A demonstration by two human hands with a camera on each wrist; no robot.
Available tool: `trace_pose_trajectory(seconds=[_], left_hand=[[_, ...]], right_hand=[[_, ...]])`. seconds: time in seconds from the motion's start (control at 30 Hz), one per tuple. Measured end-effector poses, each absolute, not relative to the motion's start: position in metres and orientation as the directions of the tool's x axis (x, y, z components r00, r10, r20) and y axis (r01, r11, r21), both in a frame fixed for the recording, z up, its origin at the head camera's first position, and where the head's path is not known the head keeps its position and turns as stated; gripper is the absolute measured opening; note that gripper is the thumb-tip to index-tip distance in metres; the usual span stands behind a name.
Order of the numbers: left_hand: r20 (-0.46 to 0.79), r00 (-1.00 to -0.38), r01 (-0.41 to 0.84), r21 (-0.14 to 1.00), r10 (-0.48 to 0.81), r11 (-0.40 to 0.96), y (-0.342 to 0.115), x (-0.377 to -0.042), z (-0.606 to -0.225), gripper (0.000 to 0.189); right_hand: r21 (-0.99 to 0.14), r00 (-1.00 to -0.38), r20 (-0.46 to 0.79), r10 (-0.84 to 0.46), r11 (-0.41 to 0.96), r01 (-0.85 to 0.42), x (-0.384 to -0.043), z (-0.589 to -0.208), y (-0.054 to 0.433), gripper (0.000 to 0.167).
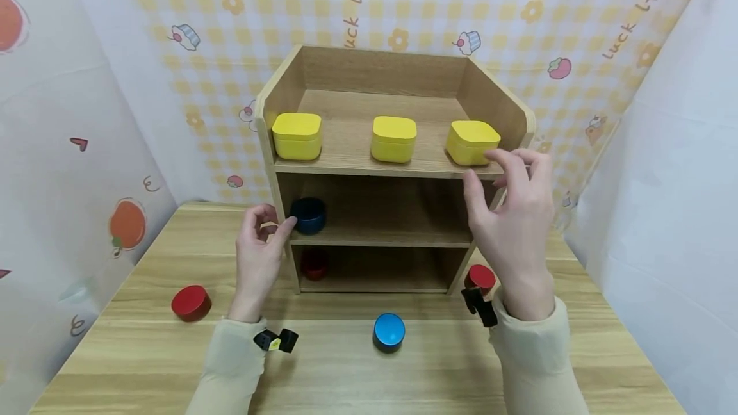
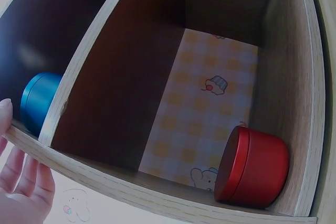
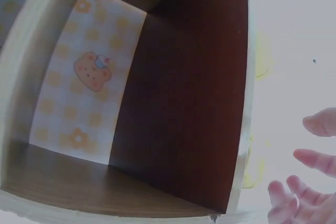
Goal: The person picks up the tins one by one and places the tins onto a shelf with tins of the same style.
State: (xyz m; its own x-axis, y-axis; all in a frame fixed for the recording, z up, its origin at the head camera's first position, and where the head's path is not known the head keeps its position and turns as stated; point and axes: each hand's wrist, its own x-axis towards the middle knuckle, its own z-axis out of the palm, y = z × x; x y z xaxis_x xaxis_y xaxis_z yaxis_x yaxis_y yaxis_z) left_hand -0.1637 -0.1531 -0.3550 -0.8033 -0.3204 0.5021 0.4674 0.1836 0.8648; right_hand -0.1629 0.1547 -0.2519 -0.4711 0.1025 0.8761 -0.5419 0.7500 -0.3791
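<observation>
Five shelved tins [image 1: 394, 139] stand placed, three loose tins [image 1: 389, 330] remain out; right hand [image 1: 515, 226] wide, left hand [image 1: 259, 258] at the shelf's [image 1: 380, 100] left side, grip unclear.

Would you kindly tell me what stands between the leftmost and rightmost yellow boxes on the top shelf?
One more yellow box stands between them, apart from both, as the head view shows.
</observation>
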Motion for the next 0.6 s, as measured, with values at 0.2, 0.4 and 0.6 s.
trace_pose_trajectory(seconds=[0.2, 0.4, 0.6], left_hand=[[0.513, -0.797, 0.479, 0.858, -0.317, 0.184, -0.152, -0.164, -0.354, 0.026], [0.510, -0.799, 0.476, 0.860, -0.319, 0.183, -0.152, -0.163, -0.353, 0.026], [0.512, -0.797, 0.476, 0.859, -0.321, 0.188, -0.152, -0.163, -0.354, 0.027]], right_hand=[[-0.326, -0.457, 0.889, -0.028, 0.661, -0.676, -0.151, -0.266, 0.163, 0.020], [-0.323, -0.495, 0.850, -0.180, 0.564, -0.760, -0.144, -0.283, 0.170, 0.007], [-0.288, -0.463, 0.834, -0.301, 0.479, -0.829, -0.147, -0.307, 0.171, 0.010]])
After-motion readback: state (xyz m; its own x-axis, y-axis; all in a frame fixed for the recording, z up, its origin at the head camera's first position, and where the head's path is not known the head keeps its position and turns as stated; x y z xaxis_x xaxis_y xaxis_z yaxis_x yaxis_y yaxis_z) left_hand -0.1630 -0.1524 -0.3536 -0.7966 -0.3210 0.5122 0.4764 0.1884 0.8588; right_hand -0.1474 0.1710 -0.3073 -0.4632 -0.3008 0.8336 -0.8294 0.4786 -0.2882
